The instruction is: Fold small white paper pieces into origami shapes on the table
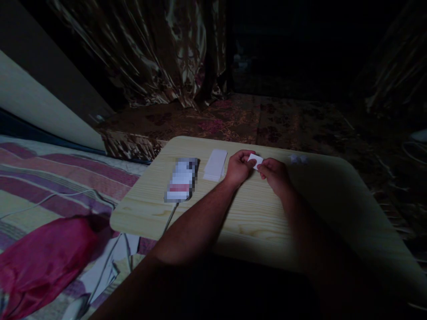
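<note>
A small white piece of paper [255, 159] is held between my two hands, just above the wooden table [256, 218]. My left hand [239, 168] pinches its left side, thumb on top. Its right edge is gripped by the thumb and fingers of my right hand [276, 175]. Left of my left hand lies a stack of white paper strips [216, 164]. Beyond my right hand, two small pale paper pieces [298, 159] rest on the table; their exact shape is too dim to tell.
A phone [182, 180] with a blurred screen lies at the table's left, a cable [171, 218] running from its lower end. Further left, a pink bag [50, 262] sits on a striped bedspread [66, 169]. Patterned curtains [173, 49] hang behind.
</note>
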The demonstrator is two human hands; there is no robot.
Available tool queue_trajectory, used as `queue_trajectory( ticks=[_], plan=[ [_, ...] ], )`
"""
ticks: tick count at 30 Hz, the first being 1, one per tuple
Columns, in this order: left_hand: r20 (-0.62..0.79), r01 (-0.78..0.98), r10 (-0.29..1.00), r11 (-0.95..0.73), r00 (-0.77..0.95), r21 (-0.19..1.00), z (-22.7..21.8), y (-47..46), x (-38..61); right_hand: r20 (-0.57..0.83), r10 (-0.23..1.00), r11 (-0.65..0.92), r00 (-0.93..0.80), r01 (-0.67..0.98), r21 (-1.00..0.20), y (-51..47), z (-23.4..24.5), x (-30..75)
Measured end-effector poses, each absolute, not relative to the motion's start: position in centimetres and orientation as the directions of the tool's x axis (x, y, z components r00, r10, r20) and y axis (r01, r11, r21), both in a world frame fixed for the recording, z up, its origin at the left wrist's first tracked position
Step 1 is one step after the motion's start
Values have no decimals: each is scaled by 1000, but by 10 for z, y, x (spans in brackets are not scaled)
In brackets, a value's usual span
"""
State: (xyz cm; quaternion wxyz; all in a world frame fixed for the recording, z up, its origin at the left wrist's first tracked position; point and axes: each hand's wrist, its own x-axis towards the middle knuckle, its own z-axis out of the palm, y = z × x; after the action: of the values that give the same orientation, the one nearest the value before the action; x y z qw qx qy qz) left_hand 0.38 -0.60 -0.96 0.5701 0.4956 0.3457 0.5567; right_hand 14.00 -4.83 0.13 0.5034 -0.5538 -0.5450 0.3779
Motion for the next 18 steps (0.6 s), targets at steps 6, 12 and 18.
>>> queue_trajectory(
  ticks=[6,12,18],
  plan=[
    [110,-280,984,-68,140,958,-6,-7,4,155,978,133,140,152,-979,-47,1,139],
    [12,-270,987,32,162,962,-1,-4,6,12,978,-10,208,102,-995,-44,10,136],
    [69,-145,961,-31,267,989,10,9,3,41,974,20,222,96,-995,-33,25,145]
  ],
)
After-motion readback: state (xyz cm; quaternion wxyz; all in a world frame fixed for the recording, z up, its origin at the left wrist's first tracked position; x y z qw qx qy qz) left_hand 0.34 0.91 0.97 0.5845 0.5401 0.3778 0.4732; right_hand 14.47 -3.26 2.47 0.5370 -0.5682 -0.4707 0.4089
